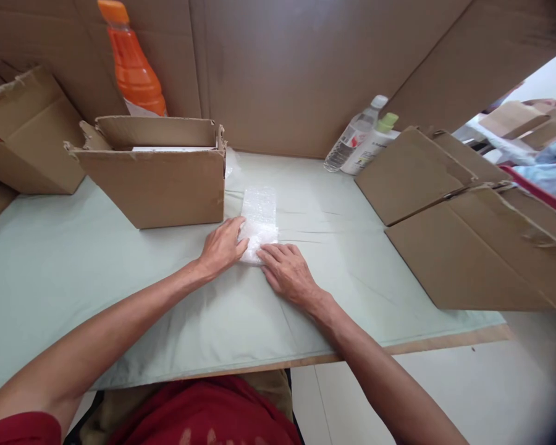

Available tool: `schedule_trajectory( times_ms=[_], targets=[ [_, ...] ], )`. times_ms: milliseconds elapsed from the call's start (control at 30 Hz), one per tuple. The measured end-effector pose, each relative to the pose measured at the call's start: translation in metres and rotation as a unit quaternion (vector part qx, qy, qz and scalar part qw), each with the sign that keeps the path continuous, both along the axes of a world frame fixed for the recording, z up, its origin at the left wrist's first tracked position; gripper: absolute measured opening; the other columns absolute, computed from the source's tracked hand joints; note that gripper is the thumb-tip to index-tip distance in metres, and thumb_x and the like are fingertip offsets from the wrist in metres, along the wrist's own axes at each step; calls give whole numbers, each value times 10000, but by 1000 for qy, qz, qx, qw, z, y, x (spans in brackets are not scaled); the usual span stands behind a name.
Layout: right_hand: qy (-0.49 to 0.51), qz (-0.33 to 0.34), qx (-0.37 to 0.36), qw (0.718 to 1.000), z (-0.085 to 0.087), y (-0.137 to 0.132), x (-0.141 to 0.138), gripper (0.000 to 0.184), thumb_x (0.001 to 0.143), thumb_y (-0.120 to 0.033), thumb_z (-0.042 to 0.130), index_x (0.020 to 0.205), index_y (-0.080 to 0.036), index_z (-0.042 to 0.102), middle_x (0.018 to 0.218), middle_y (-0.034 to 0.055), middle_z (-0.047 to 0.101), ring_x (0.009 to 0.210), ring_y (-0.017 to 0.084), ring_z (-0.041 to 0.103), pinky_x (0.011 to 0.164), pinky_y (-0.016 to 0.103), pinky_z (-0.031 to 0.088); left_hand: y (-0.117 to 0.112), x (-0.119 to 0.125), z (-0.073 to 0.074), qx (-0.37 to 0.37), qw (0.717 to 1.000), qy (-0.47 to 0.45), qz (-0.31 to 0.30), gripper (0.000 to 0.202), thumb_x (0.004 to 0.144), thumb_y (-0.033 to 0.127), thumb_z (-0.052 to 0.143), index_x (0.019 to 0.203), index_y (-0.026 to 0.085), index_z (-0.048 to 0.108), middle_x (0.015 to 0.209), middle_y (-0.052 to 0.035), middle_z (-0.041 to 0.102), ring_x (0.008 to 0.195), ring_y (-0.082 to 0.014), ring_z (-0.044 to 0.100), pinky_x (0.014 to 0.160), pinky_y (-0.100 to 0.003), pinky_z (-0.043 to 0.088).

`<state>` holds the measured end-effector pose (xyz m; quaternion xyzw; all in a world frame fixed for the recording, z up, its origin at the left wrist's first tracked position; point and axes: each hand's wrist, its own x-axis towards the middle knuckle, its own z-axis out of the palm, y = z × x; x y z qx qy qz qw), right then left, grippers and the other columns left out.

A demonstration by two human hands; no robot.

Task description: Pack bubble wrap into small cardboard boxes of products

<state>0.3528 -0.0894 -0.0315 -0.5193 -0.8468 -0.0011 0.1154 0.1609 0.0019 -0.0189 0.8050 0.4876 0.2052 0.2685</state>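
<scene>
A strip of clear bubble wrap [260, 213] lies on the pale green table cover [120, 290] in the middle. Its near end is rolled or folded up under my hands. My left hand [222, 247] rests on the left side of that near end, fingers curled onto the wrap. My right hand [285, 269] lies flat just right of it, fingertips pressing on the wrap's near edge. What is inside the wrap, if anything, is hidden.
An open cardboard box [162, 179] stands just left of the wrap, an orange bottle [132, 62] behind it. Two bottles [364, 142] lean at the back right. Folded cardboard boxes [472, 235] fill the right side, another box [28, 133] the far left. Cardboard walls stand behind.
</scene>
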Motion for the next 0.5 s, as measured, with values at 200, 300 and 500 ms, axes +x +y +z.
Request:
schedule_trajectory(
  times_ms=[200,300,500],
  targets=[
    [-36,-13,31,999,-5,23,-2,308,970,-116,431,1076,-169,716,1017,116,756,894,258,621,837,404,392,-17,-28,-13,191,961,2,-201,649,797,159,576,1441,148,500,1468,-162,567,1407,-339,456,1164,-501,355],
    [43,-48,-2,998,3,26,1,304,884,-117,522,1099,-182,728,1019,94,776,921,256,656,871,399,421,-20,-31,-21,204,951,10,-231,737,780,139,593,1498,120,427,1481,-189,557,1434,-362,431,1160,-530,355],
    [226,-64,-184,954,38,-7,6,265,903,-249,583,1120,-235,734,1046,27,789,808,195,706,660,298,509,-42,-34,-11,71,981,-77,-165,563,881,204,525,1442,159,506,1128,-109,727,985,-256,662,937,-428,497]
  ],
)
